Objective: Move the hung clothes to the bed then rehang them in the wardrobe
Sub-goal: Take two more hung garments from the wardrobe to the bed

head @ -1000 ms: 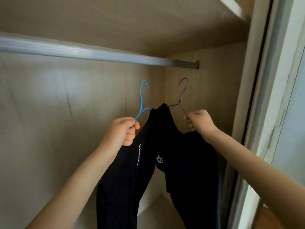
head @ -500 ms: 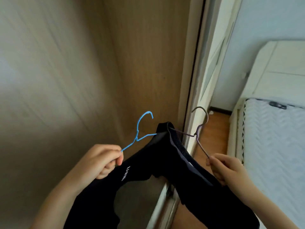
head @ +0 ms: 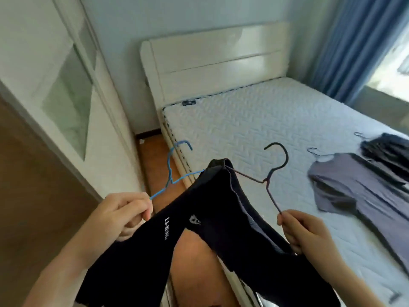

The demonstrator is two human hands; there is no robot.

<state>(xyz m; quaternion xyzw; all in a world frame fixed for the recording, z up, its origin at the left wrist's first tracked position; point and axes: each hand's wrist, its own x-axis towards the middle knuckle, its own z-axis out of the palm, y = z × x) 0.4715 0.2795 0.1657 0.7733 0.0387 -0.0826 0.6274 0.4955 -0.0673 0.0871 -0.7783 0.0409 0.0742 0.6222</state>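
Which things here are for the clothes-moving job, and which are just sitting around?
For the job: black clothes, blue hanger in the left hand, dark hanger in the right hand, grey shirt and dark garment lying on the mattress, wardrobe door.
Just there: blue curtain, headboard, window.

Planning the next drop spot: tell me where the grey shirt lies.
In the head view, the grey shirt lies flat at right on the bed, beside a dark garment.

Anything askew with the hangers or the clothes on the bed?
Both hangers tilt: the left hand pinches the blue hanger and the right hand the dark hanger by one arm, so the black clothes bunch between them. Grey shirt lies flat.
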